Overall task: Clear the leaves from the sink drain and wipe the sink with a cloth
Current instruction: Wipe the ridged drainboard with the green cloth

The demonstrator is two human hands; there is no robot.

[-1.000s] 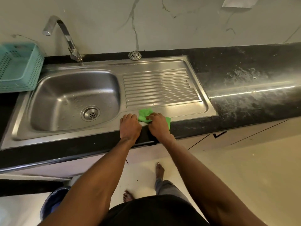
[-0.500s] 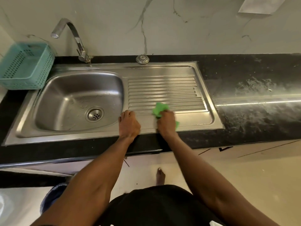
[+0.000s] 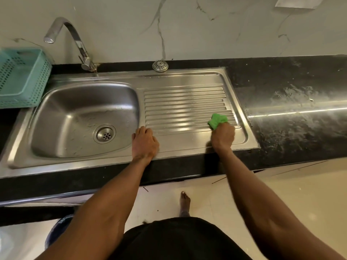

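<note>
A stainless steel sink (image 3: pixel 82 117) with a ribbed drainboard (image 3: pixel 184 104) is set in a black counter. Its round drain (image 3: pixel 104 133) shows bare metal with no leaves on it. My right hand (image 3: pixel 223 136) presses a bunched green cloth (image 3: pixel 217 120) onto the drainboard's near right corner. My left hand (image 3: pixel 144 144) lies flat, palm down, on the sink's front rim between the basin and the drainboard, holding nothing.
A chrome tap (image 3: pixel 75 42) curves over the basin's back left. A teal plastic basket (image 3: pixel 20 77) stands on the counter at the left. A loose metal strainer cap (image 3: pixel 160 65) sits behind the drainboard. The black counter (image 3: pixel 293 102) runs right, smeared. A blue bin (image 3: pixel 56 231) is below on the floor.
My right hand has slid the green cloth to the right along the drainboard's front, away from my left hand. The left hand has stayed on the rim.
</note>
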